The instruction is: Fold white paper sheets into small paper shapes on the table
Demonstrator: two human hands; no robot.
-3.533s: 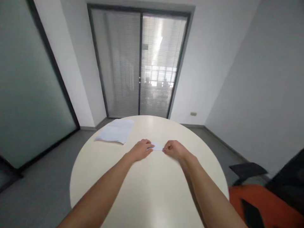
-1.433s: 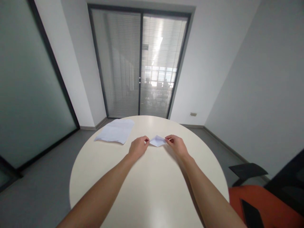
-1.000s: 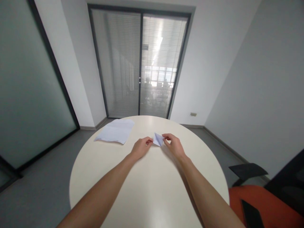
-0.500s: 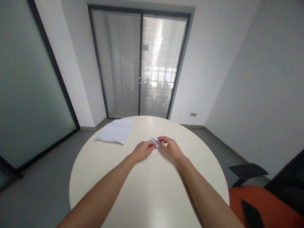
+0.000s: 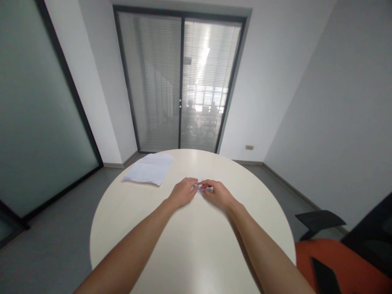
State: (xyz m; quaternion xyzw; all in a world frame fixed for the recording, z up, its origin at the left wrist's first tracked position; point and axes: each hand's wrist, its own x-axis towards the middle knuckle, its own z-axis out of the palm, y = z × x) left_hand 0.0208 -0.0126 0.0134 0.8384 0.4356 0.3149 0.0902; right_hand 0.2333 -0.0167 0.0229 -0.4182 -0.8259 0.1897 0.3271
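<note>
Between my two hands, over the middle of the round table (image 5: 190,245), is a small folded piece of white paper (image 5: 200,188). My left hand (image 5: 183,192) grips its left side with the fingers curled. From the right, my right hand (image 5: 218,193) pinches the paper, its fingertips close to those of the left. Most of the paper is hidden behind the fingers, so its exact shape cannot be made out. Beyond my left hand lies a stack of white paper sheets (image 5: 149,168), apart from both hands.
An orange chair (image 5: 333,261) with black armrests stands at the table's right edge. Past the far edge is a glass door (image 5: 180,81) with blinds. A frosted glass panel (image 5: 39,106) rises on the left.
My fingertips have come closer together over the folded paper. Its point, which stuck up to the left before, now sits lower and more covered. The sheets have stayed put.
</note>
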